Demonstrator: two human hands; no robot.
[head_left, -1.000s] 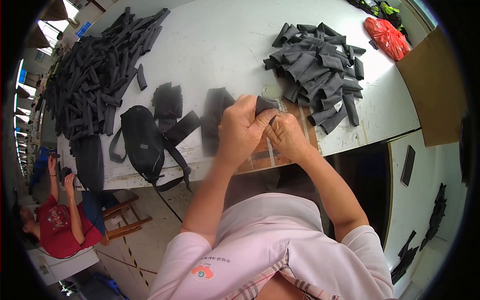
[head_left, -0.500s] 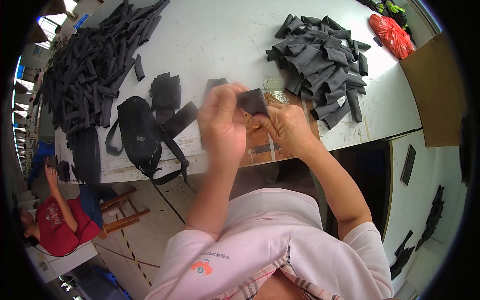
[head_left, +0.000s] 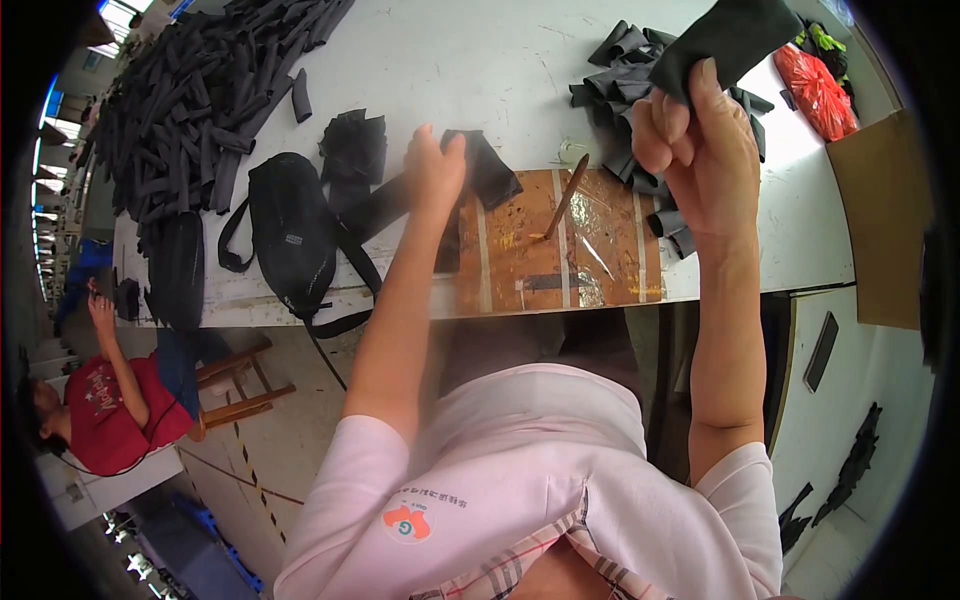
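Note:
My right hand point(head_left: 700, 150) is raised at the far right of the table, its thumb and fingers closed on a flat black fabric piece point(head_left: 730, 45). The fabric is in front of part of a heap of dark fabric pieces point(head_left: 625, 75). Farther left, my left hand point(head_left: 437, 170), slightly blurred, is at a folded black fabric piece point(head_left: 487, 170); thumb and a finger are apart. Its other fingers are hard to see. Between the hands, a brown pointed rod point(head_left: 568, 200) stands tilted on a taped wooden board point(head_left: 520, 235).
A black pouch bag point(head_left: 288, 235) with straps lies at the left front edge, below a large heap of dark fabric strips point(head_left: 190, 120). At right are a red plastic bag point(head_left: 815, 90) and a cardboard box point(head_left: 880, 220). A person in red point(head_left: 115, 410) sits at the left.
My hands were together over the board with a black fabric piece. My right hand has carried it up and right; my left hand has moved left and away. The rod has come into sight.

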